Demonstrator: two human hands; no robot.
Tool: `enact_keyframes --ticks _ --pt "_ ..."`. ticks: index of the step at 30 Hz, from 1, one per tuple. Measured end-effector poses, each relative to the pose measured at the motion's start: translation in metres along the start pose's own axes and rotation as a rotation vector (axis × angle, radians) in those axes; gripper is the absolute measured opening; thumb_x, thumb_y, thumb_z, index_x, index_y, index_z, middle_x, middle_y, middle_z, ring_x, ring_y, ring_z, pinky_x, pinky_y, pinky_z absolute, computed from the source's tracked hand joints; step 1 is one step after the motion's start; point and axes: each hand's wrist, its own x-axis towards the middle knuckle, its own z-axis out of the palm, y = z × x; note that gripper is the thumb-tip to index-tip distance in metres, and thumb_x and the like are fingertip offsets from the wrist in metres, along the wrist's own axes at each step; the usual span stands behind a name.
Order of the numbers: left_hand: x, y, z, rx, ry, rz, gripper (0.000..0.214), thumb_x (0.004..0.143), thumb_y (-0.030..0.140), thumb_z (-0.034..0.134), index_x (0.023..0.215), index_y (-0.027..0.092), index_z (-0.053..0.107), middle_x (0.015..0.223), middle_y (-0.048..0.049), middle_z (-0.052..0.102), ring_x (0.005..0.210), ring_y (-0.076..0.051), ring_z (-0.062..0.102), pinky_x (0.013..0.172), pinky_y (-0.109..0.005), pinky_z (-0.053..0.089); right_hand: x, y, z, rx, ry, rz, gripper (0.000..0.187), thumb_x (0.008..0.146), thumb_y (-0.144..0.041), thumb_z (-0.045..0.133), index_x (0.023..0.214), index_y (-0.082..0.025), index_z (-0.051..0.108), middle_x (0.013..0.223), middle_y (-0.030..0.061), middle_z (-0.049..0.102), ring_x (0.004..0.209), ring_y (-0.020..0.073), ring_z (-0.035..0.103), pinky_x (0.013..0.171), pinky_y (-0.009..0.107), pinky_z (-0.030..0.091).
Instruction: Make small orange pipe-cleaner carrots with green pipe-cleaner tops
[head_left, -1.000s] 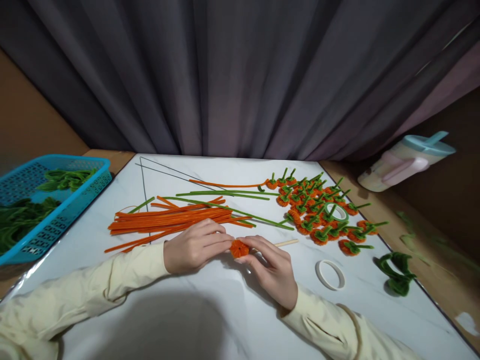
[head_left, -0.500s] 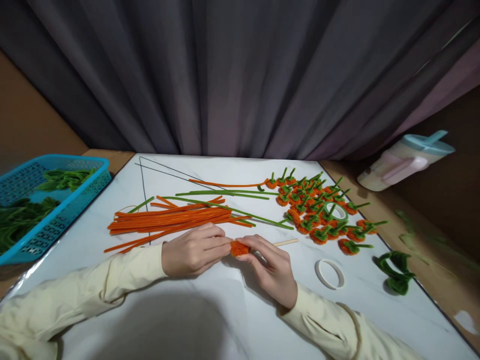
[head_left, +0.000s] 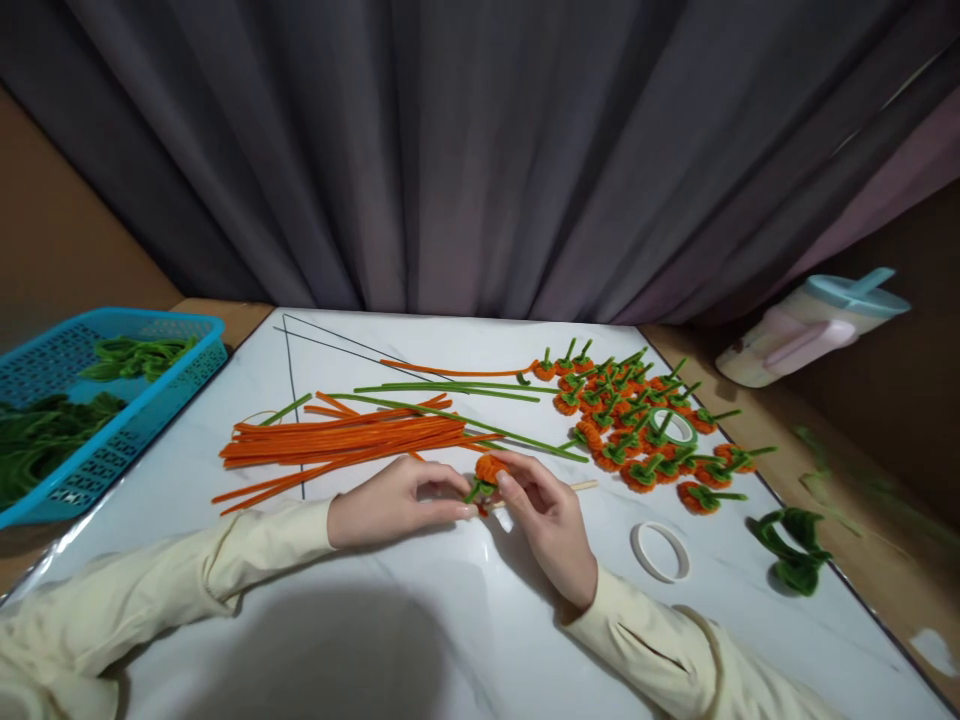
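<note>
A small orange pipe-cleaner pumpkin [head_left: 490, 469] with a green stem is held above the table between my hands. My right hand [head_left: 546, 510] pinches its orange body between thumb and fingers. The green stem points down and left, into the fingertips of my left hand [head_left: 409, 500], which close around it. Below the pumpkin, a small dark orange bit shows by my left thumb. A pale wooden stick [head_left: 583, 486] lies partly hidden behind my right hand. Just beyond my left hand is a bundle of orange pipe cleaners [head_left: 345, 440].
Many similar orange pumpkins [head_left: 637, 472] cluster at the right, with a green tape roll [head_left: 673, 427] among them. Nearer are a white ring [head_left: 660, 552] and looped green pieces [head_left: 795, 548]. A blue basket [head_left: 161, 400] stands left; a lidded tumbler [head_left: 814, 325] stands far right.
The pumpkin has been turned so its green stem shows, pointing down and left. My left fingers have spread slightly and moved to the stem; my right hand keeps hold of the body.
</note>
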Motion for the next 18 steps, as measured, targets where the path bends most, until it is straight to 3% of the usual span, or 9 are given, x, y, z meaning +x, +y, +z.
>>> enact_keyframes --ticks 4,9,18 --pt "-0.0006 -0.0003 0.0056 -0.215 0.013 -0.119 0.025 0.081 0.032 0.056 0.074 0.01 0.065 0.069 -0.0034 0.065 0.065 -0.012 0.057 0.065 -0.022 0.046 -0.0009 0.0003 0.0004 -0.135 -0.091 -0.1 0.024 0.089 -0.029 0.048 0.104 -0.018 0.063 0.096 0.0079 0.068 0.083 0.0164 0.064 0.074 0.028 0.052" --pt "-0.0021 0.0021 0.0058 -0.246 0.071 -0.169 0.022 0.077 0.032 0.061 0.073 0.011 0.065 0.067 -0.002 0.064 0.063 -0.011 0.055 0.061 -0.021 0.043 -0.0033 0.0024 0.0011 -0.21 -0.153 -0.214 0.03 0.082 -0.029 0.061 0.11 -0.02 0.061 0.096 0.0066 0.067 0.078 0.0158 0.064 0.074 0.027 0.053" --pt "-0.0048 0.001 0.007 -0.075 0.067 -0.02 0.021 0.081 0.032 0.056 0.079 0.012 0.063 0.071 -0.0021 0.062 0.065 -0.011 0.054 0.061 -0.02 0.042 -0.0042 0.0002 0.0006 -0.227 -0.181 -0.25 0.023 0.089 -0.021 0.049 0.108 -0.019 0.062 0.099 0.0069 0.067 0.087 0.0155 0.063 0.076 0.025 0.051"
